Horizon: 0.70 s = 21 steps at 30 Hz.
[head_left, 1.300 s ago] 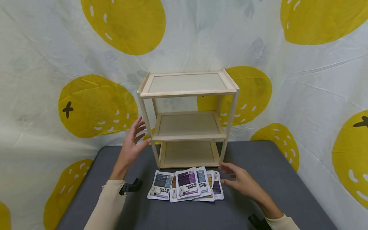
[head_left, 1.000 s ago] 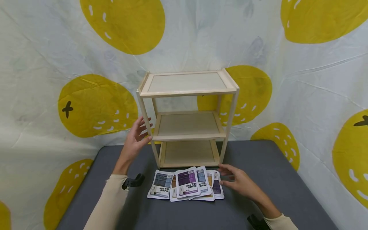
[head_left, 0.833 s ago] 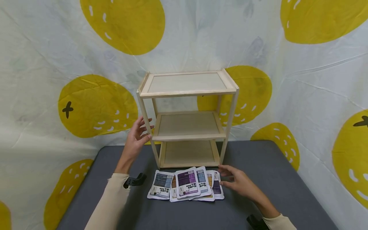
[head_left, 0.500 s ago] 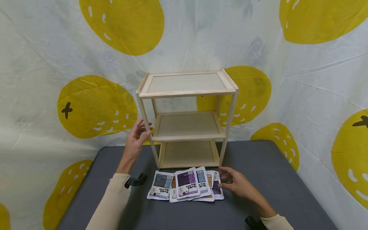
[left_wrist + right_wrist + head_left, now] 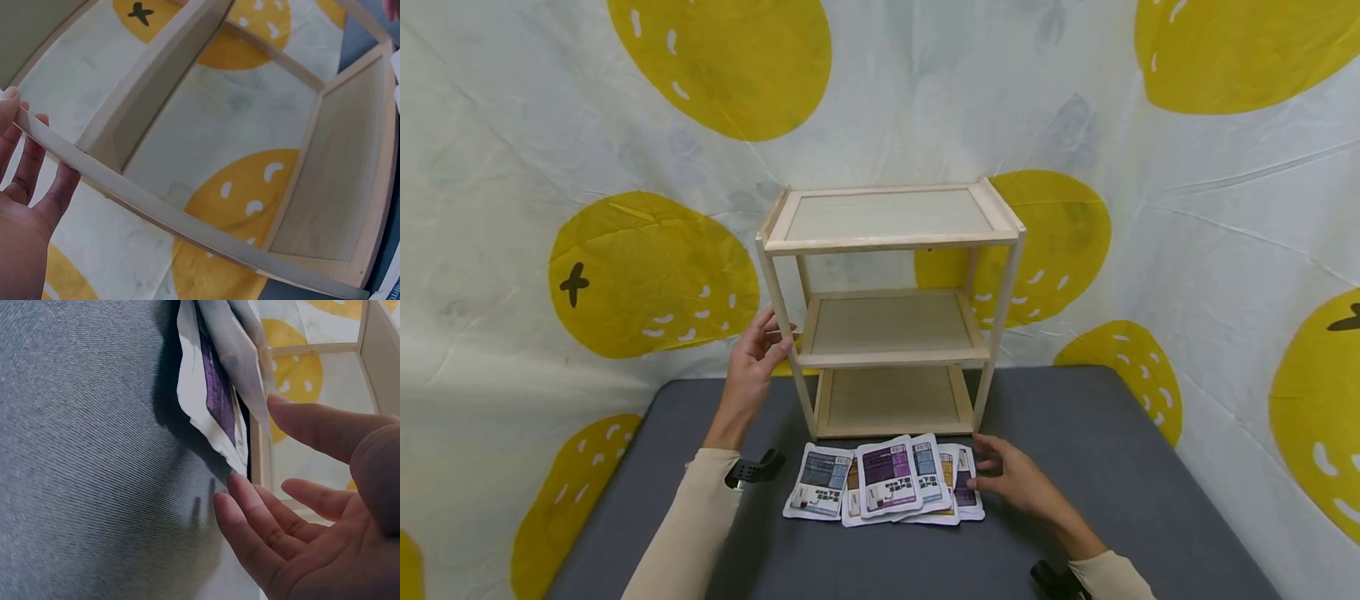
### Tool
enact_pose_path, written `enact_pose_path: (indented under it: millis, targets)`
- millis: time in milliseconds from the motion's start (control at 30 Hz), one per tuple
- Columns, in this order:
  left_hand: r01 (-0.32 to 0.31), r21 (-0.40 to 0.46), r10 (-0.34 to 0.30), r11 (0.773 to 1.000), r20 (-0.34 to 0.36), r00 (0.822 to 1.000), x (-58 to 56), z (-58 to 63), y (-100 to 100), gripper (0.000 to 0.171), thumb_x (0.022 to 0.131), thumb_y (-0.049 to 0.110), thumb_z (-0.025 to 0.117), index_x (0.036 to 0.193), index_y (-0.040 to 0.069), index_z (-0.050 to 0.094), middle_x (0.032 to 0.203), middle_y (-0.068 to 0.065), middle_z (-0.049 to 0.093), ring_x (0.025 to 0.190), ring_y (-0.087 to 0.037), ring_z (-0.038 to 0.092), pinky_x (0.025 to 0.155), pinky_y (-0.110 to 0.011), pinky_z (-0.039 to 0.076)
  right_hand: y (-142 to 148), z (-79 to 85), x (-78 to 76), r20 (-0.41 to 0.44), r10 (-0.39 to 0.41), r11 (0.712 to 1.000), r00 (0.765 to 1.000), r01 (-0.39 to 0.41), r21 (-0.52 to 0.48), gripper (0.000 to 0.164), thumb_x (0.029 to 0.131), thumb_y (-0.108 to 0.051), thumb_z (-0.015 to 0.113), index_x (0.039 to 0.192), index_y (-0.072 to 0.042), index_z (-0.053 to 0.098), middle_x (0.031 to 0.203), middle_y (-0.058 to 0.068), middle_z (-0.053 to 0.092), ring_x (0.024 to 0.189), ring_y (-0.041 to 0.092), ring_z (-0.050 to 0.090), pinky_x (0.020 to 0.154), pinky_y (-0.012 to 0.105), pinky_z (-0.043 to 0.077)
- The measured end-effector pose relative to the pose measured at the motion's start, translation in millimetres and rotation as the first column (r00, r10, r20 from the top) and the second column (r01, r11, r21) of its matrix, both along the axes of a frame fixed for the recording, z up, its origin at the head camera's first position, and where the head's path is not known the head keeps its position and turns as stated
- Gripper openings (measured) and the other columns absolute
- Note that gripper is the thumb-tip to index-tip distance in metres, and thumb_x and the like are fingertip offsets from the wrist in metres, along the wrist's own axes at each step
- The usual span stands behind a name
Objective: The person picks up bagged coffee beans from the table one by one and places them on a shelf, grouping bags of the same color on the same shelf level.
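A small three-tier wooden shelf (image 5: 892, 358) stands upright at the back of the table. My left hand (image 5: 751, 367) holds its front left post at the middle tier's height, thumb in front and fingers behind. The left wrist view shows that post (image 5: 137, 194) running past the fingers. Several flat printed pouches (image 5: 891, 479) lie overlapping before the shelf, with purple, blue and orange panels. At their right end is my right hand (image 5: 1018, 479), fingers loosely bent. In the right wrist view its thumb is right at an upper pouch (image 5: 234, 356), with fingertips by the lower purple pouch (image 5: 219, 394).
The table has a dark grey cloth (image 5: 820, 567). Behind the shelf hangs a white curtain (image 5: 925, 100) with large yellow fruit prints, which also covers both sides. A black band (image 5: 755, 469) is on the left wrist and another dark band (image 5: 1060, 581) on the right.
My left hand has come right and closed onto the shelf's post. My right hand has shifted slightly left, its thumb now overlapping the rightmost pouch. Shelf and pouches have not visibly moved.
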State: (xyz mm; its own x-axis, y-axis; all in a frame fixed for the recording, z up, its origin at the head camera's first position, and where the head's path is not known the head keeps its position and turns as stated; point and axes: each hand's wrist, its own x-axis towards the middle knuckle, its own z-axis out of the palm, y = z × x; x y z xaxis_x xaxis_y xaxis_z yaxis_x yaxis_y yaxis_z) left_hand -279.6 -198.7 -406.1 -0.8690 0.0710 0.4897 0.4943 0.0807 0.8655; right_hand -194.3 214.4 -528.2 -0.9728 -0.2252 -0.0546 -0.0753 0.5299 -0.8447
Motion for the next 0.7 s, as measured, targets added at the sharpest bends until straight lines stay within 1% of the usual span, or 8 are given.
enact_pose_path:
  millis: [67, 233, 300, 367, 433, 500, 600, 700]
  targets:
    - [-0.004, -0.001, 0.004, 1.000, 0.000, 1.000, -0.3, 0.1, -0.1, 0.058, 0.101, -0.003, 0.056, 0.155, 0.014, 0.042, 0.131, -0.030, 0.052, 0.114, -0.047, 0.051, 0.092, -0.022, 0.052, -0.5, -2.8, -1.4, 0.026, -0.002, 1.000, 1.000, 0.002, -0.021, 0.079, 0.079, -0.006, 0.086, 0.145, 0.010, 0.044, 0.133, 0.031, 0.057, 0.110, 0.039, 0.066, 0.086, 0.042, 0.057]
    - [-0.016, -0.007, 0.016, 1.000, -0.001, 1.000, 0.1, 0.0, -0.2, 0.057, 0.102, 0.004, 0.058, 0.154, 0.021, 0.044, 0.131, -0.024, 0.056, 0.112, -0.029, 0.057, 0.093, -0.022, 0.052, -3.7, -9.9, -3.6, 0.086, 0.005, 0.995, 0.996, 0.003, -0.096, 0.078, 0.080, 0.000, 0.083, 0.145, 0.014, 0.040, 0.130, 0.032, 0.057, 0.106, 0.035, 0.068, 0.080, 0.035, 0.057]
    - [-0.012, -0.003, 0.012, 1.000, -0.009, 1.000, 0.6, 0.1, -0.2, 0.056, 0.102, 0.006, 0.059, 0.154, 0.021, 0.045, 0.130, -0.023, 0.056, 0.112, -0.031, 0.057, 0.093, -0.022, 0.053, -5.9, -12.5, -4.1, 0.094, 0.002, 0.993, 0.996, 0.010, -0.120, 0.079, 0.080, 0.003, 0.082, 0.144, 0.015, 0.039, 0.126, 0.031, 0.058, 0.102, 0.033, 0.069, 0.077, 0.032, 0.057]
    - [-0.006, 0.004, 0.006, 1.000, -0.015, 1.000, 0.5, -0.3, -0.4, 0.055, 0.102, 0.008, 0.060, 0.154, 0.021, 0.045, 0.129, -0.023, 0.057, 0.113, -0.038, 0.055, 0.093, -0.023, 0.053, -8.0, -14.5, -4.4, 0.095, -0.005, 0.991, 0.996, 0.018, -0.132, 0.080, 0.079, 0.004, 0.082, 0.144, 0.017, 0.038, 0.122, 0.030, 0.059, 0.096, 0.030, 0.069, 0.073, 0.029, 0.056]
    - [-0.003, 0.006, 0.003, 1.000, -0.020, 1.000, 0.6, -0.5, -0.4, 0.055, 0.102, 0.008, 0.060, 0.154, 0.021, 0.046, 0.129, -0.024, 0.056, 0.114, -0.045, 0.053, 0.093, -0.023, 0.053, -10.2, -16.4, -4.7, 0.083, -0.009, 0.990, 0.997, 0.020, -0.137, 0.080, 0.079, 0.004, 0.081, 0.144, 0.018, 0.036, 0.116, 0.028, 0.062, 0.089, 0.025, 0.068, 0.070, 0.028, 0.055]
    - [-0.002, 0.004, 0.002, 1.000, -0.022, 1.000, 0.6, -0.8, -0.6, 0.055, 0.102, 0.008, 0.060, 0.154, 0.021, 0.045, 0.129, -0.025, 0.056, 0.114, -0.047, 0.052, 0.093, -0.023, 0.053, -11.9, -18.2, -4.9, 0.067, -0.010, 0.990, 0.998, 0.019, -0.140, 0.081, 0.079, 0.004, 0.081, 0.144, 0.019, 0.035, 0.109, 0.025, 0.065, 0.082, 0.021, 0.067, 0.066, 0.026, 0.053]
    - [-0.003, -0.003, 0.003, 1.000, -0.020, 1.000, 0.4, -1.6, -0.6, 0.056, 0.102, 0.007, 0.059, 0.154, 0.021, 0.045, 0.130, -0.026, 0.056, 0.114, -0.046, 0.053, 0.093, -0.022, 0.053, -12.1, -19.8, -4.5, 0.048, 0.007, 0.987, 0.999, 0.001, -0.160, 0.082, 0.081, 0.003, 0.080, 0.145, 0.019, 0.032, 0.098, 0.020, 0.069, 0.075, 0.016, 0.064, 0.062, 0.024, 0.051]
    - [-0.004, -0.006, 0.004, 1.000, -0.017, 1.000, 0.3, -1.4, -0.8, 0.056, 0.102, 0.006, 0.059, 0.154, 0.020, 0.045, 0.130, -0.028, 0.055, 0.111, -0.036, 0.057, 0.093, -0.022, 0.053, -9.1, -19.9, -4.6, 0.045, 0.051, 0.979, 0.998, -0.041, -0.201, 0.083, 0.084, 0.004, 0.077, 0.149, 0.017, 0.028, 0.093, 0.020, 0.070, 0.072, 0.014, 0.063, 0.062, 0.023, 0.050]
